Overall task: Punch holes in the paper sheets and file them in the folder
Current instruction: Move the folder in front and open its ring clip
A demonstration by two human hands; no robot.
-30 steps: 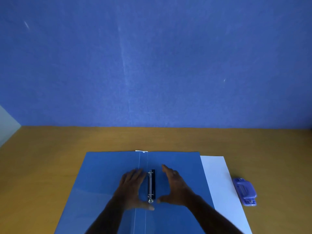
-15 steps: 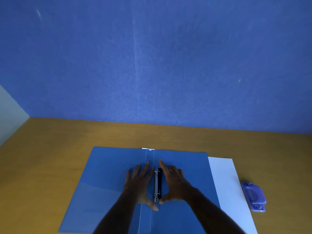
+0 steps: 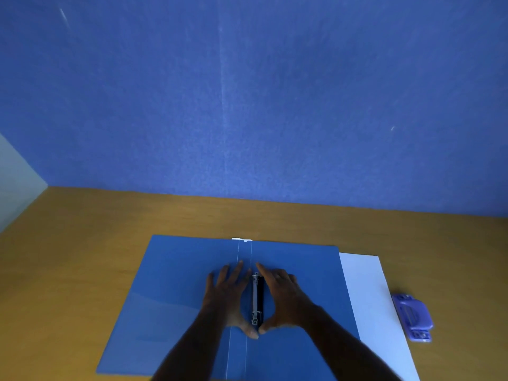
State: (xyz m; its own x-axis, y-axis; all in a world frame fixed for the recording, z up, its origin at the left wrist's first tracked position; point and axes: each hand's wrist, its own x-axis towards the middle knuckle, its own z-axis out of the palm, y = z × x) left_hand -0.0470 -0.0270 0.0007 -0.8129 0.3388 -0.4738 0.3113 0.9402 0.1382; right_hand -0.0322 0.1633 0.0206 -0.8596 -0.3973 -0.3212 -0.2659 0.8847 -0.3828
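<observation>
Both thumbs now closer below ring clip (image 3: 257, 298), left hand (image 3: 226, 295) and right hand (image 3: 283, 294) spread flat.

Mostly blues on a tan desk.
Folder (image 3: 297, 265) mid-blue w/ pale crease lines; clip (image 3: 257, 298) silver on black; paper (image 3: 368, 292) plain white; punch (image 3: 412, 316) lilac; desk (image 3: 96, 229) yellow-brown woodgrain; wall (image 3: 247, 92) speckled blue.

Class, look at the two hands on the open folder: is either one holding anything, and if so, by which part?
Nothing is gripped. The left hand and right hand lie flat on the folder, flanking its ring clip.
</observation>
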